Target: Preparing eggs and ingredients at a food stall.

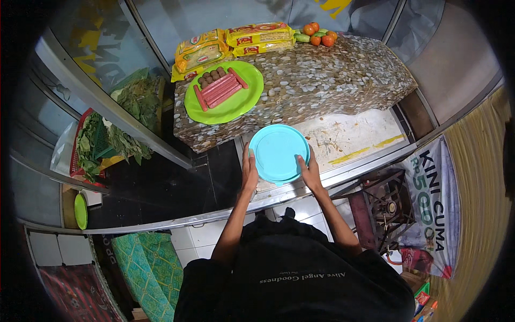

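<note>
Between my two hands is a round light-blue plastic lid (pixel 276 153) with a small tab at its near edge; whether a container sits beneath it I cannot tell. My left hand (pixel 249 170) grips its left side, and my right hand (pixel 309 173) grips the right side with the thumb on top. It is held over the metal-edged counter's front. Just beyond, a green plate (pixel 248 102) on the stone-patterned cloth (pixel 300 80) carries several pink sausages (pixel 221 90) and a cluster of brown meatballs (pixel 212 77).
Yellow noodle packs (pixel 260 35) and tomatoes (pixel 328 40) with green vegetables line the back. Leafy greens (pixel 88 142) fill a red basket at left. A glass partition's metal post (pixel 115 110) stands left of the cloth. A gas burner (pixel 390 208) sits low at right.
</note>
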The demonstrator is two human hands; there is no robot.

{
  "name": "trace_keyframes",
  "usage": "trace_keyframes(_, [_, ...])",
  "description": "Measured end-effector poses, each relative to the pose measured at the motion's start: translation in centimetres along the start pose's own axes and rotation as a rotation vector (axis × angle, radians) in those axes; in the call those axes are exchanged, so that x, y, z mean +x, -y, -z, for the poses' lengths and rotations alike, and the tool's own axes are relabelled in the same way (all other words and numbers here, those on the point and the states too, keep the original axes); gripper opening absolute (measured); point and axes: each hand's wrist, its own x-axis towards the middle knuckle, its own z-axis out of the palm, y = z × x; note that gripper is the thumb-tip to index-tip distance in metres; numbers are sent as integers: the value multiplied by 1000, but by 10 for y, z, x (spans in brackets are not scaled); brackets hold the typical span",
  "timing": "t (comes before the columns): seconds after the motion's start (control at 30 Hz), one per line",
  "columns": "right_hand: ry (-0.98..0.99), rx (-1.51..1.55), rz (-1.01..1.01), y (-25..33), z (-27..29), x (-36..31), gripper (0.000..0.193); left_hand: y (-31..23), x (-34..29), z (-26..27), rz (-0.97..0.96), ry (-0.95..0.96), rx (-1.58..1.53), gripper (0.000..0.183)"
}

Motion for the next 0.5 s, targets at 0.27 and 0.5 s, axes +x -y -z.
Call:
trace_keyframes(0.27, [-51,-192,133,13,-5,-1,50,12,2,-2,-67,-36,102,51])
trace_keyframes(0.5, [-46,-161,80,12,2,9,48,-30,0,-2,-18,-54,187,52])
